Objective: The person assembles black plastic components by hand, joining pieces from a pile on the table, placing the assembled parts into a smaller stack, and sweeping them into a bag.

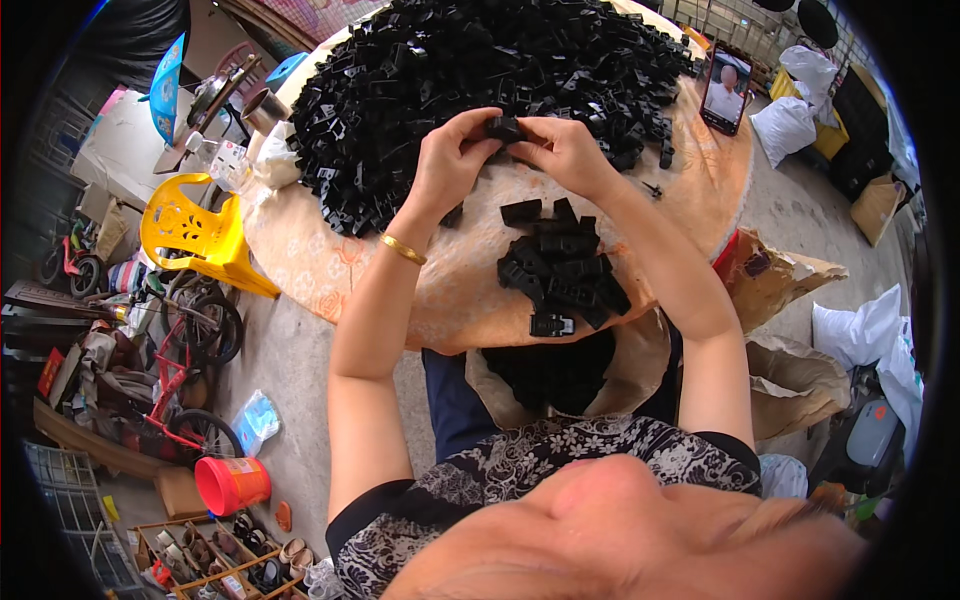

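Observation:
Between the fingertips of both hands sits a small black plastic part (505,129). My left hand (455,155) pinches its left side, and my right hand (565,152) grips its right side. Just beyond the hands rises a large heap of similar black plastic parts (440,70) on a round table with an orange patterned cloth (370,290). A smaller pile of black parts (565,265) lies nearer to me, between my forearms, by the table's front edge. Below that edge, an open sack (645,365) at my lap holds more black pieces.
A phone (726,92) showing a person stands at the table's right. To the left are a yellow plastic chair (195,230), a red bicycle (180,370) and a red bucket (232,484). Brown paper sacks (795,385) and white bags (855,325) stand at the right.

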Demonstrator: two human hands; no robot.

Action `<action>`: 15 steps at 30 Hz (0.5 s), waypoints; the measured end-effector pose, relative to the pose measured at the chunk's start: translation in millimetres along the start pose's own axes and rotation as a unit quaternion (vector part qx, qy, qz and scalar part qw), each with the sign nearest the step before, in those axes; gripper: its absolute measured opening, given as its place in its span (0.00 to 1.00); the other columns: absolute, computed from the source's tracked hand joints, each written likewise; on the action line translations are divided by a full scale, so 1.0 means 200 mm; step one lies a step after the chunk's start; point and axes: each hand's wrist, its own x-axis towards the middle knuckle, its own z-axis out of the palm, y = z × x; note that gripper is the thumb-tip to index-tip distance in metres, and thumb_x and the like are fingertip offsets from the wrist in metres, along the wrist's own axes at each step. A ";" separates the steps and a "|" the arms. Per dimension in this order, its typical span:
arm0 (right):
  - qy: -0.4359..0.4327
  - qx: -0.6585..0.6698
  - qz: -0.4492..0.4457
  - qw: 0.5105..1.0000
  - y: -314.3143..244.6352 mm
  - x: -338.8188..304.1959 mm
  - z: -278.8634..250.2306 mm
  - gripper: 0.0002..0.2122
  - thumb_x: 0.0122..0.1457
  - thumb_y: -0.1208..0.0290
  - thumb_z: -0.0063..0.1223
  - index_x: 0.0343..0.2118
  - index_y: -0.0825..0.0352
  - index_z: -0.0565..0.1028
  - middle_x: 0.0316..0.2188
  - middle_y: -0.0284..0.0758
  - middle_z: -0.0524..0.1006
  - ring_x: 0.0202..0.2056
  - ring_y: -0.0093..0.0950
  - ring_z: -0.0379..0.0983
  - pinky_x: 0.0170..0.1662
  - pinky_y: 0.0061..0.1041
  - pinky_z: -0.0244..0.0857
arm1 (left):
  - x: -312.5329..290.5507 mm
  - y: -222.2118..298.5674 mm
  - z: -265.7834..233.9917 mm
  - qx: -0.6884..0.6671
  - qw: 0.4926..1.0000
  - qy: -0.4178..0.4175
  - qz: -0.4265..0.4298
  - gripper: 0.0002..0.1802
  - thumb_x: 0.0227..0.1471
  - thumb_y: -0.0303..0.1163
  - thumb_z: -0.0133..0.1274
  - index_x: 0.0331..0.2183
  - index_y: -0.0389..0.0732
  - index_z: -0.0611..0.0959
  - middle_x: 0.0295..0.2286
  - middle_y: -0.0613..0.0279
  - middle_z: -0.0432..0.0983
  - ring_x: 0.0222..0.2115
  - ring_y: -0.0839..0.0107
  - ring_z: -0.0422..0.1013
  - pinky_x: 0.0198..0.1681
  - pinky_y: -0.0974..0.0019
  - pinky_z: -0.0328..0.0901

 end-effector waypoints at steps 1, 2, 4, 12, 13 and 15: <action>0.040 -0.029 -0.026 0.998 -0.01 0.00 0.01 0.13 0.47 0.73 0.57 0.38 0.68 0.74 0.28 0.40 0.76 0.29 0.33 0.73 0.32 0.25 0.67 | 0.00 -0.01 0.01 -0.032 0.999 0.016 0.005 0.19 0.46 0.19 0.52 0.44 0.33 0.74 0.32 0.65 0.75 0.31 0.81 0.70 0.37 0.77 0.65; 0.080 -0.057 -0.051 0.994 -0.02 -0.01 0.02 0.14 0.47 0.73 0.57 0.38 0.67 0.75 0.28 0.40 0.76 0.29 0.34 0.73 0.31 0.25 0.67 | 0.00 -0.02 0.01 -0.063 0.997 0.032 0.010 0.20 0.46 0.19 0.52 0.44 0.33 0.74 0.34 0.65 0.75 0.32 0.81 0.69 0.37 0.77 0.65; 0.106 -0.115 -0.085 0.984 -0.05 -0.01 0.03 0.14 0.45 0.72 0.58 0.37 0.66 0.75 0.28 0.39 0.76 0.29 0.34 0.73 0.31 0.25 0.67 | -0.02 0.02 0.06 -0.149 0.988 0.038 -0.029 0.20 0.46 0.20 0.53 0.45 0.32 0.73 0.35 0.64 0.75 0.32 0.81 0.69 0.37 0.78 0.65; 0.034 0.088 0.043 0.995 -0.01 0.02 0.02 0.15 0.45 0.69 0.62 0.35 0.70 0.75 0.30 0.33 0.76 0.29 0.21 0.71 0.34 0.19 0.66 | -0.03 0.04 0.04 -0.203 0.975 0.036 -0.085 0.21 0.46 0.21 0.53 0.45 0.31 0.72 0.35 0.60 0.75 0.31 0.81 0.69 0.37 0.78 0.65; -0.046 0.175 0.135 0.974 -0.03 0.02 -0.02 0.15 0.46 0.70 0.62 0.35 0.73 0.75 0.30 0.32 0.76 0.30 0.16 0.69 0.34 0.18 0.65 | -0.03 0.06 0.04 -0.261 0.962 0.032 -0.070 0.20 0.46 0.20 0.53 0.44 0.30 0.72 0.36 0.58 0.75 0.31 0.81 0.69 0.37 0.77 0.65; -0.074 0.173 0.131 0.973 0.00 0.02 -0.04 0.16 0.46 0.70 0.62 0.36 0.73 0.75 0.30 0.32 0.76 0.30 0.16 0.69 0.34 0.17 0.65 | -0.02 0.06 0.04 -0.227 0.973 0.013 -0.050 0.20 0.46 0.20 0.53 0.45 0.31 0.72 0.36 0.58 0.75 0.31 0.81 0.69 0.37 0.77 0.66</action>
